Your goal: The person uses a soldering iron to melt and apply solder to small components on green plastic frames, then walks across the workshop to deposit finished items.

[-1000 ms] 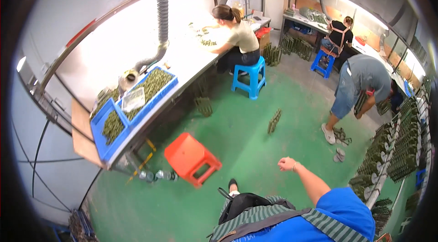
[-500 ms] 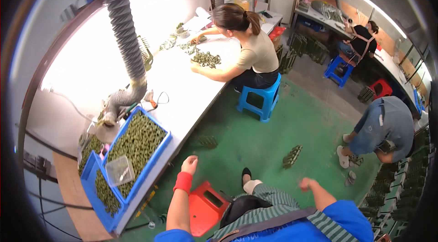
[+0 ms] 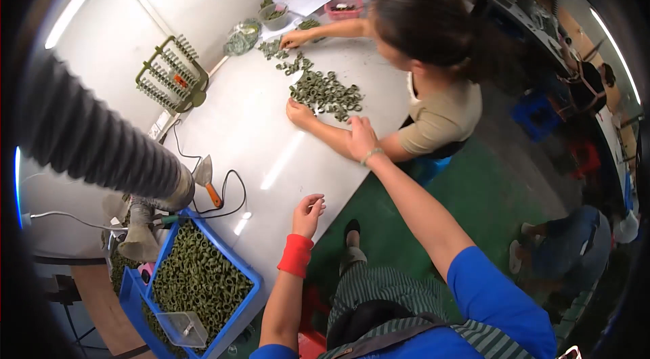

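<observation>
My right hand (image 3: 362,137) stretches across the bench, fingers pointing at the near right edge of a loose pile of small dark-green rings (image 3: 325,92). It is beside or just over the co-worker's forearm; whether it touches arm or rings, I cannot tell. A light band circles that wrist. Lower and to the left, at the bench's front edge, my left hand (image 3: 309,215) hangs loosely curled, fingers a little apart and nothing visible in them. A red wristband (image 3: 295,255) sits below it. The co-worker's hands (image 3: 298,112) are at the pile's left side and farther back.
Blue trays (image 3: 254,282) full of green rings stand at the front left, a clear plastic box (image 3: 183,329) on top. A scraper (image 3: 206,176) with an orange handle and a grey hose (image 3: 101,132) are nearby. A green rack (image 3: 173,75) leans by the wall.
I have come closer to the bench and the seated co-worker. My right arm has swung from my side out to the ring pile. My left hand is now by the bench edge.
</observation>
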Available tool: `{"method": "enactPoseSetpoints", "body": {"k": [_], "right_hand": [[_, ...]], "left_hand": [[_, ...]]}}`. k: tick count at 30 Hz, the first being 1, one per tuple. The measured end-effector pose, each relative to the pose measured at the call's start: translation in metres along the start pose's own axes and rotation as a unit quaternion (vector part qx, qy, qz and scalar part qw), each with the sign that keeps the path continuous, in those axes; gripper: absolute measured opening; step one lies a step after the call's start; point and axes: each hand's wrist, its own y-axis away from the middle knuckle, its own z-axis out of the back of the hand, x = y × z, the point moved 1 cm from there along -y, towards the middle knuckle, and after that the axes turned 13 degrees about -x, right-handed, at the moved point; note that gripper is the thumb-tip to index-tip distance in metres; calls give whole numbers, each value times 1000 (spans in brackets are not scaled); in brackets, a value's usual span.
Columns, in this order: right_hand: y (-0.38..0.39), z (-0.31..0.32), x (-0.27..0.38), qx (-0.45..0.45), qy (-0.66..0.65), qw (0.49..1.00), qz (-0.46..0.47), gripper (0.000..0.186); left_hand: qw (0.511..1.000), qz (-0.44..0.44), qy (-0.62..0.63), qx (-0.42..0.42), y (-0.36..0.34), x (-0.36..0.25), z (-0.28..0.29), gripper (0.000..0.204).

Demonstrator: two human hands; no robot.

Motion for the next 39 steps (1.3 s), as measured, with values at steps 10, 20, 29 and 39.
{"method": "enactPoseSetpoints", "body": {"k": [10, 20, 29, 39], "right_hand": [[-66, -89, -30, 81, 101, 981, -145, 42], [-67, -85, -52, 73, 23, 989, -130, 21], [-58, -53, 5, 232, -259, 938, 4, 32], [-86, -107, -30, 88, 47, 995, 9, 29]], "left_hand": [[994, 66, 82, -7, -73, -39, -4, 22], [965, 159, 211, 10, -130, -65, -38, 25], [851, 240, 468, -4, -169, -93, -82, 52], [753, 300, 585, -39, -176, -56, -59, 27]]}}
